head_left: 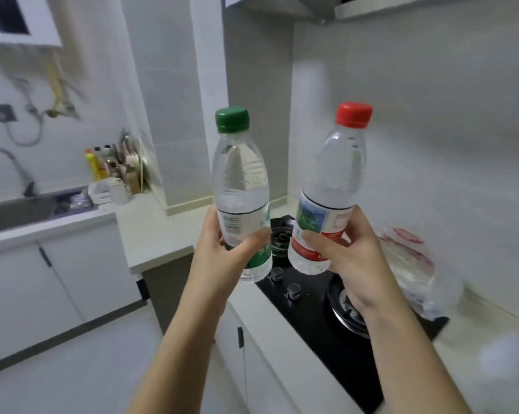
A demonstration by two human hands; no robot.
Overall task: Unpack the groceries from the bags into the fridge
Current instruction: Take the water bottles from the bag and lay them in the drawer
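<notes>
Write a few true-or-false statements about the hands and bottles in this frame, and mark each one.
1. The left hand grips the green-capped water bottle. True.
2. One hand is empty. False: the right hand grips the red-capped water bottle.
3. Both bottles are uncapped. False: both caps are on.
4. A black gas hob sits in the counter below the hands. True.
</notes>
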